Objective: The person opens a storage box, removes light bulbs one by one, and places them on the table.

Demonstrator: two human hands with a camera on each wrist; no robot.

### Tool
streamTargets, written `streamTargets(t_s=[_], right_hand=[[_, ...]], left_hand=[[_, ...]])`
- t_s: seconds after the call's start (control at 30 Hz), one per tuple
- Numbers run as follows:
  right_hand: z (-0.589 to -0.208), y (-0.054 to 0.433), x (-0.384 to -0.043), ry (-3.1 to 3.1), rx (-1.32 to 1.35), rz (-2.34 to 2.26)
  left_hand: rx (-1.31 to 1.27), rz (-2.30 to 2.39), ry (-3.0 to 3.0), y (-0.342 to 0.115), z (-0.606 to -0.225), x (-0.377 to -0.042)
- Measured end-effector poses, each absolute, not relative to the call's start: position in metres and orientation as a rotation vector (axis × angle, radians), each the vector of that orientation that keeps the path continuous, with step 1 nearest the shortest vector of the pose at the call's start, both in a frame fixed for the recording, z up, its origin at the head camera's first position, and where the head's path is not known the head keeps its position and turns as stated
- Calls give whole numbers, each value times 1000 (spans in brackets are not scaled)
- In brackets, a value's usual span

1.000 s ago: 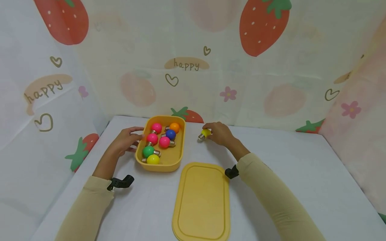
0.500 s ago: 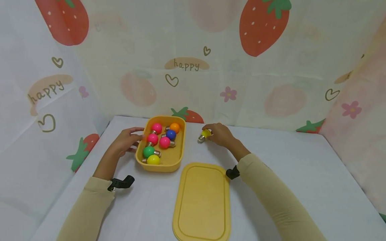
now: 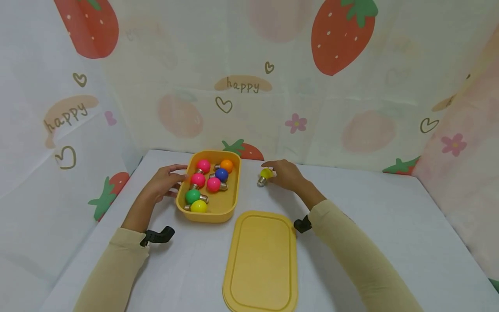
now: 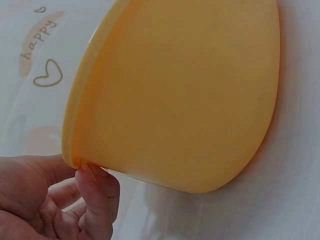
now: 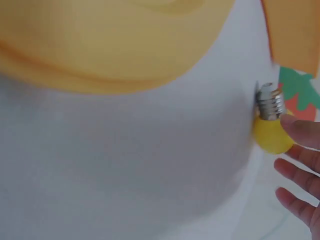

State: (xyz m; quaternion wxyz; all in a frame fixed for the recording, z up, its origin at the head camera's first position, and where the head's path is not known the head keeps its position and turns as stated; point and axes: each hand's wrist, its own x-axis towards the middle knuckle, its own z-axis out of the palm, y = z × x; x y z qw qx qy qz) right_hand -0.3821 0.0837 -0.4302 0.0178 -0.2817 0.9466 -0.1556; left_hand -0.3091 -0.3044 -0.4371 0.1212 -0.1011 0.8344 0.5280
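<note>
My left hand [image 3: 162, 183] pinches the left rim of a yellow plastic box [image 3: 230, 203]; in the left wrist view the thumb and a finger meet at the rim of the box [image 4: 180, 100]. Several coloured light bulbs lie inside, among them a green bulb [image 3: 192, 196], a blue bulb [image 3: 221, 174], an orange bulb [image 3: 226, 165] and a yellow one [image 3: 199, 206]. Right of the box, my right hand [image 3: 286, 174] holds another yellow bulb [image 5: 272, 135] by its round end between thumb and fingers. Its silver screw base points away from the palm, close over the table.
A flat yellow lid [image 3: 261, 260] lies on the white table [image 3: 374, 208], in front of the right hand and right of the box. Behind stands a cloth backdrop [image 3: 249, 56] printed with strawberries; side panels rise at left and right.
The bulb in my right hand has turned slightly, its screw base now pointing more toward the front. My left hand and the box stay where they were.
</note>
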Motion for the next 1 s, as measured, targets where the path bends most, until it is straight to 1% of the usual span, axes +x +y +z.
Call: streamTargets(t_s=[0.27,0.53,0.8,1.0], right_hand=[[-408,71,-371,3013,-950,-499],[-388,39,-344,2950,-1106,-540],[-378,10,-318,2891,-1238,-533],[-377,-6,-305,2807,-1294,-568]], left_hand=[[-288,1543,2445,-305,-435,-308],[-287,1545,2437,-306,-439,-308],[-276,1549,2440,-305,-442,-310],[-271,1555,2440,-304,-441,-311]])
